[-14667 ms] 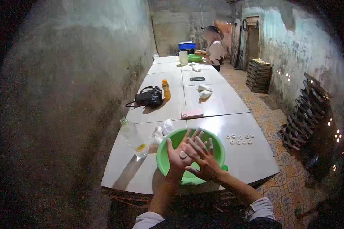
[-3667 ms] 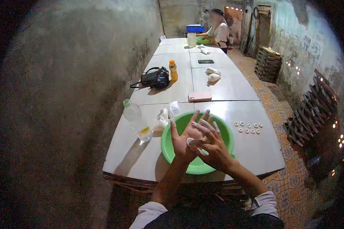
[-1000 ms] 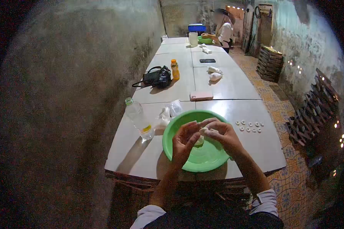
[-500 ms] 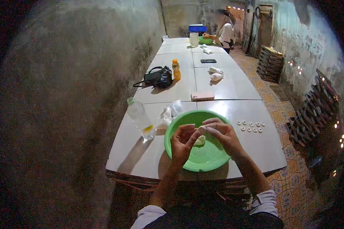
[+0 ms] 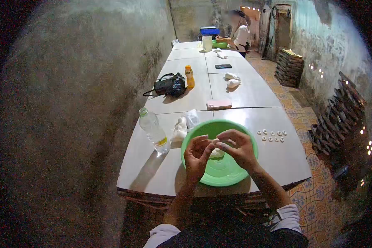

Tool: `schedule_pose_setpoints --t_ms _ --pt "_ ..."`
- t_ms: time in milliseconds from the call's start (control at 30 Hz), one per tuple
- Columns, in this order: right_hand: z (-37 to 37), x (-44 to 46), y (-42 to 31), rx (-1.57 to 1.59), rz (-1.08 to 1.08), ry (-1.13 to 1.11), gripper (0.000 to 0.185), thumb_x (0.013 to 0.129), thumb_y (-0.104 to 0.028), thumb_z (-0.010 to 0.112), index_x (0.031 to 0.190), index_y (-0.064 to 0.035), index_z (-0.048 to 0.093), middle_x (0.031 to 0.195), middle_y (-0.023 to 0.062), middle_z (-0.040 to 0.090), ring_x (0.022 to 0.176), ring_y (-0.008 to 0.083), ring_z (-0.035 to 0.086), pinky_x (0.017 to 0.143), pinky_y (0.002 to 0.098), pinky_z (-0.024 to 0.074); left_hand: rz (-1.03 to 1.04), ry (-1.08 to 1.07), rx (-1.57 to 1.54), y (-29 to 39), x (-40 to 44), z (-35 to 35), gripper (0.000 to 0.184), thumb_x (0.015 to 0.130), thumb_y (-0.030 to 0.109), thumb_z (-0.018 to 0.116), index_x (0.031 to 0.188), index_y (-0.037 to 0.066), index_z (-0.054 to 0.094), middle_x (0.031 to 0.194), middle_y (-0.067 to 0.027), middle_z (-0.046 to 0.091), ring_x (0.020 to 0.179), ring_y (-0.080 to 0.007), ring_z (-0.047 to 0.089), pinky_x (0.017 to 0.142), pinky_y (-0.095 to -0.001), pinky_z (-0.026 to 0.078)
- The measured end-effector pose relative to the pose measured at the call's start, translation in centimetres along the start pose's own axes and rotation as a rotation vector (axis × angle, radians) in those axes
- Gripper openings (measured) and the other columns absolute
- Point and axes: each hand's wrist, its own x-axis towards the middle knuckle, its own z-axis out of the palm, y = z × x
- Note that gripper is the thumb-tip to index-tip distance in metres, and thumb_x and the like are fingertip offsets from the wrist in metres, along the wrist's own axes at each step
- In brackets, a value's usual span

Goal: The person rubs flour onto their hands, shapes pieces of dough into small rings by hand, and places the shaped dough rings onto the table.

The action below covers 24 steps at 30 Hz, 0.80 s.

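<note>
Over a green basin [image 5: 225, 177], my left hand [image 5: 196, 157] and my right hand [image 5: 242, 152] meet at the fingertips. Between their thumbs and forefingers they pinch a small white piece of dough [image 5: 216, 141], mostly covered by the fingers. Below it, a larger lump of white dough [image 5: 217, 153] lies inside the basin, partly hidden behind my hands. To the right of the basin, several small white dough rings [image 5: 273, 133] lie in two rows on the white tabletop [image 5: 277, 165].
Left of the basin stands a clear bottle [image 5: 153, 132], with white plastic bags [image 5: 181, 129] behind. Farther back are a pink phone [image 5: 219, 104], black bag [image 5: 171, 85], orange bottle [image 5: 189, 77] and dark phone [image 5: 223, 66]. A person [image 5: 239, 35] works at the far end.
My fingertips have drawn closer around the dough piece, so less of it shows. The right hand's fingers have shifted slightly left, and the view has moved a little.
</note>
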Motion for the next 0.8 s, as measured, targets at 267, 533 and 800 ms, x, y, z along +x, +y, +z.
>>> schedule_pose_setpoints --t_ms 267,533,800 --pt "1.9 0.8 0.0 0.072 0.022 0.020 0.017 0.079 -0.010 0.067 0.091 -0.0006 0.059 0.088 0.0071 0.063 0.087 0.0133 0.061 0.083 0.0295 0.0486 -0.090 0.019 -0.180 0.0 0.3 -2.1 0.031 0.083 0.002 0.061 0.111 -0.001 0.049 0.097 -0.0138 0.064 0.090 -0.0166 0.062 0.081 -0.0292 0.050" --pt "3.0 0.9 0.5 0.096 0.045 0.081 0.016 0.079 -0.012 0.067 0.088 -0.0008 0.061 0.087 0.0070 0.064 0.083 0.0122 0.061 0.078 0.0284 0.0494 -0.065 0.008 -0.020 -0.2 0.6 -2.9 0.035 0.081 0.000 0.062 0.112 -0.001 0.047 0.096 -0.0148 0.064 0.089 -0.0177 0.062 0.081 -0.0302 0.050" --pt "2.3 0.5 0.3 0.104 0.112 0.084 0.024 0.081 -0.010 0.065 0.100 -0.0011 0.054 0.094 0.0065 0.059 0.088 0.0125 0.058 0.080 0.0265 0.0480 -0.019 -0.008 0.041 -0.3 0.4 -2.7 0.036 0.080 0.001 0.064 0.112 0.000 0.047 0.099 -0.0147 0.063 0.092 -0.0187 0.061 0.081 -0.0299 0.050"
